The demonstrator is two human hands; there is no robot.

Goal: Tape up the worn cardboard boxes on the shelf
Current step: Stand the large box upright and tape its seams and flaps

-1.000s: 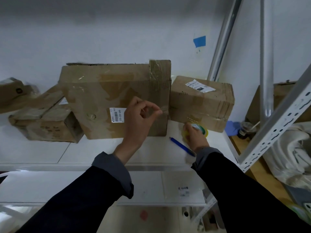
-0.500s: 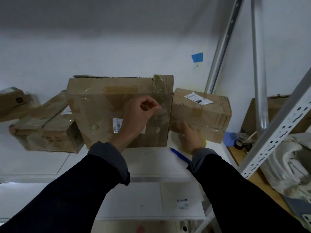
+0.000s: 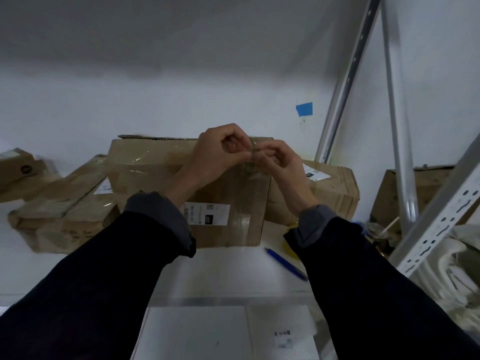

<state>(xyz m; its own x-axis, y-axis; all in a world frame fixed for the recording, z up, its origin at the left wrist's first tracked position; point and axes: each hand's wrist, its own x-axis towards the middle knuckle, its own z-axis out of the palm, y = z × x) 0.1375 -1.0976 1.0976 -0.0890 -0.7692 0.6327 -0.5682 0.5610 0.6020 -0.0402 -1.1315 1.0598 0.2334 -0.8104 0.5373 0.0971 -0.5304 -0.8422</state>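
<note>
A large worn cardboard box [image 3: 145, 175] stands upright in the middle of the white shelf [image 3: 228, 271], with a white label low on its front. Both hands are raised in front of its upper right corner. My left hand [image 3: 218, 152] and my right hand [image 3: 275, 162] pinch a strip of clear tape [image 3: 250, 162] between their fingertips, close together. The strip hangs down over the box's right front. A sliver of the yellow tape roll [image 3: 291, 249] shows beside my right sleeve, mostly hidden.
A smaller box [image 3: 335, 193] sits right of the big one, a flattened box [image 3: 62, 211] leans at the left, another [image 3: 18, 170] at far left. A blue pen [image 3: 285, 263] lies on the shelf. Metal uprights [image 3: 345, 81] and white cloth [image 3: 457, 276] stand at right.
My right hand left the tape roll on the shelf and rose to meet my left hand at the box's upper right corner. The left hand also moved up with the tape.
</note>
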